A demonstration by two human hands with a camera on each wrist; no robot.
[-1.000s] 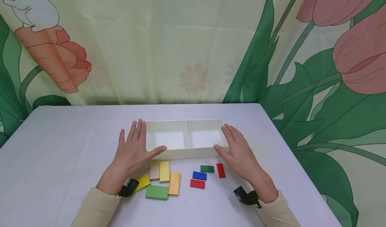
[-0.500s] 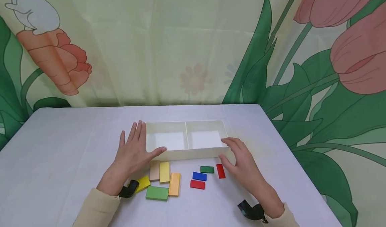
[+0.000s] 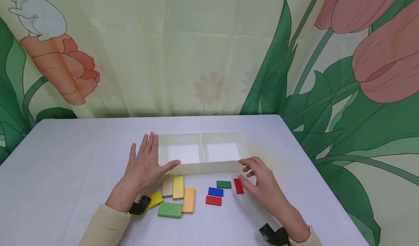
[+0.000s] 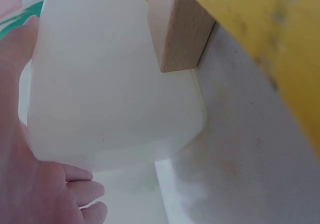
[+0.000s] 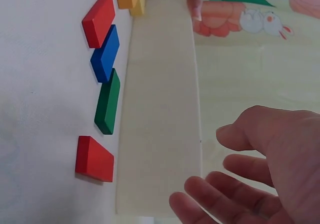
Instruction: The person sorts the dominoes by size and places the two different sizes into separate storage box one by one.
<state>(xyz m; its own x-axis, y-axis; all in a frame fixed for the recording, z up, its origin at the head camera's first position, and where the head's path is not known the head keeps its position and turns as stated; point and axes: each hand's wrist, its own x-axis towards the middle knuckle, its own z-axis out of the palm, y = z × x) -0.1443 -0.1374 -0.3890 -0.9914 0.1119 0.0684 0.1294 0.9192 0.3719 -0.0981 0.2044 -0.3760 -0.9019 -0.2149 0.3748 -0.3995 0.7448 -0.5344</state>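
Note:
A white two-compartment tray (image 3: 209, 167) lies on the table. The left hand (image 3: 142, 166) rests at its left front corner, fingers straight along the left side and thumb over the front rim; the left wrist view shows that hand (image 4: 30, 179) against the tray wall (image 4: 100, 83). The right hand (image 3: 266, 186) is by the right front corner, fingers loosely bent, holding nothing. Below its thumb lies a small red block (image 3: 238, 186). In the right wrist view the hand (image 5: 260, 169) is beside the tray's front wall (image 5: 160, 103), with the red block (image 5: 95, 159) across from it.
Small green (image 3: 224, 184), blue (image 3: 215, 192) and red (image 3: 213, 200) blocks lie before the tray. Further left are larger blocks: beige (image 3: 167, 186), pale yellow (image 3: 178, 188), orange (image 3: 188, 200), green (image 3: 170, 210) and yellow (image 3: 155, 199). A printed curtain (image 3: 147, 57) hangs behind the table.
The right hand has moved from the tray's right side toward the front corner, and its fingers have bent more. The left hand stays in place on the tray. The head view has shifted slightly.

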